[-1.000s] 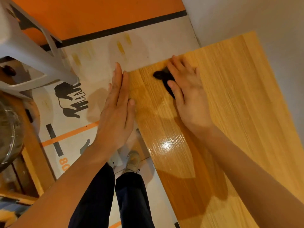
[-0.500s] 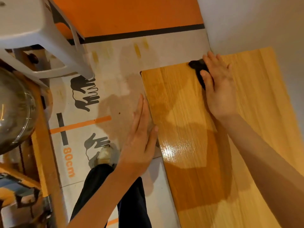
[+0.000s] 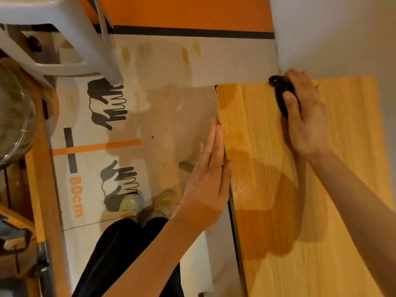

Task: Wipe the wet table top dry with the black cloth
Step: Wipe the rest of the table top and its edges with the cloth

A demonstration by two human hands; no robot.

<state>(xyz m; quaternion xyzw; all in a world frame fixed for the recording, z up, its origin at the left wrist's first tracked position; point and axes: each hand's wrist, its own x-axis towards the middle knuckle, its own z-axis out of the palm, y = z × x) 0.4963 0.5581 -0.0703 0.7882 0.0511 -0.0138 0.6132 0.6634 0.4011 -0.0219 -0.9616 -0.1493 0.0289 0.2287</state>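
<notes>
The wooden table top (image 3: 334,211) fills the right side of the head view, glossy with a wet sheen near its left edge. The black cloth (image 3: 280,93) lies at the table's far edge, close to the white wall. My right hand (image 3: 306,116) presses down on the cloth with straight fingers, the thumb over its near part; most of the cloth is hidden under the palm. My left hand (image 3: 211,176) lies flat and straight-fingered against the table's left edge, thumb resting on the top.
A white wall (image 3: 332,35) borders the table's far and right sides. A white plastic stool (image 3: 53,39) stands at the upper left on a printed floor mat (image 3: 102,146). A wooden shelf with a glass bowl (image 3: 12,116) is at far left. My feet show below.
My right hand has pushed the cloth from the table's near-left area up to its far edge by the wall. My left hand has slid back along the left edge.
</notes>
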